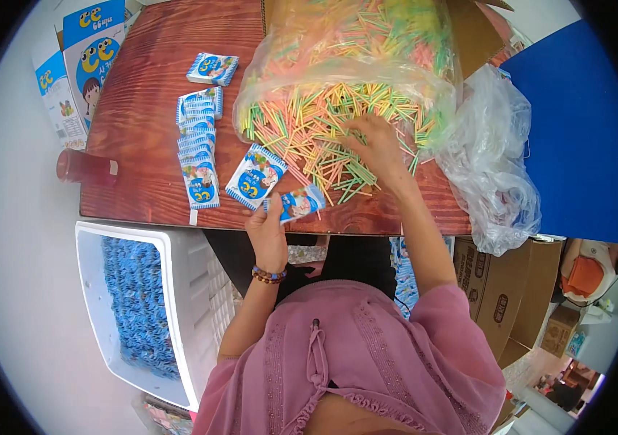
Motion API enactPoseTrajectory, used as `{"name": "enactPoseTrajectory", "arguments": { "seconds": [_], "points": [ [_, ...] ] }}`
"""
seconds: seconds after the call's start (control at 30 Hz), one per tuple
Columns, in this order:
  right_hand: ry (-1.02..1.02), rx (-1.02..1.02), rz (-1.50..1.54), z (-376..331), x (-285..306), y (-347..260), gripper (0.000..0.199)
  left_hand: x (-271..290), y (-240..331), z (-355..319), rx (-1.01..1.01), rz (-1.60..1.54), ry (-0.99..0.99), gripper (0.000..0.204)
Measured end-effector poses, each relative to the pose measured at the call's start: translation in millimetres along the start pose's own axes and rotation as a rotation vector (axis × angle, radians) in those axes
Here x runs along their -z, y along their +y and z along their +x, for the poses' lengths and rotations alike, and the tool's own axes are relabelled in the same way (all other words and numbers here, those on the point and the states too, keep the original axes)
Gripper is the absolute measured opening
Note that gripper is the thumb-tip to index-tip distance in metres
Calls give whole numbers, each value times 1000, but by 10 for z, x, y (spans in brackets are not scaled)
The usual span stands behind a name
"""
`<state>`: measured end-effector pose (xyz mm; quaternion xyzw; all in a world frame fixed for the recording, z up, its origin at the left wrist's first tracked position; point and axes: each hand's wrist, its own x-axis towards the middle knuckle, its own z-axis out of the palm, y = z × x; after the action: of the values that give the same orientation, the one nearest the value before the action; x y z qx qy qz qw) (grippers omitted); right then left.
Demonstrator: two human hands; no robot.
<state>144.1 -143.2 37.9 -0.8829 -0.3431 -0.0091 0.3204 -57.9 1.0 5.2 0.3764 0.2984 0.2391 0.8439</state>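
Note:
My left hand point(267, 230) is closed on the edge of a small blue-and-white packet point(299, 204), held tilted at the table's front edge. Another packet of the same kind point(256, 176) lies flat just beyond it. My right hand point(378, 148) reaches over a loose pile of thin sticks point(323, 138) in pink, yellow and green. Its fingers are curved with thumb and forefinger apart, and their tips touch the pile. The sticks spill from a large clear plastic bag point(352, 69). To the left, a row of overlapping packets point(198, 156) runs away from me, with a further packet point(213, 69) beyond it.
All this lies on a reddish wooden table point(146, 72). A pink cylindrical container point(86, 167) stands at its left edge, near printed blue boxes point(92, 54). Crumpled clear plastic point(494, 159) hangs at the right. Below are a white bin point(178, 290) of blue packets and a cardboard box point(501, 297).

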Motion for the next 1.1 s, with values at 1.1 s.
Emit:
{"name": "enactPoseTrajectory", "arguments": {
  "seconds": [1.1],
  "points": [
    [10, 221, -432, 216, -371, 229, 23, 75, 11, 13, 14, 18, -56, 15]
  ]
}}
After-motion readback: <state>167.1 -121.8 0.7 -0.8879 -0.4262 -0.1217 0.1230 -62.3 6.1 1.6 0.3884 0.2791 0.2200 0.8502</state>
